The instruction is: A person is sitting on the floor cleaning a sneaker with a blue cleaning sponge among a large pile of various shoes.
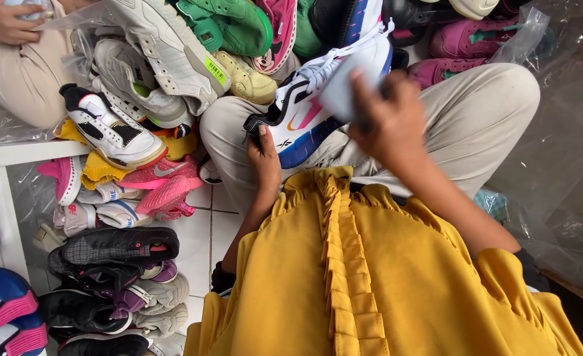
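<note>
Left hand (263, 157) gripping heel of white sneaker with blue and pink panels (318, 109), right hand (387, 122) closed on pale cloth (344, 86) against its side, piled shoes (173, 59) crowding just beyond, bare white floor tiles (202, 244) left of left hand

Right hand (390, 125) motion-blurred, covers sneaker (318, 105) middle; pale cloth (344, 86) blurred; co-worker's hand (1, 23) cut by top edge.

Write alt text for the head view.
The left hand holds a white, blue and pink sneaker on the lap while the right hand presses a pale cloth to it, beside a pile of shoes.
</note>
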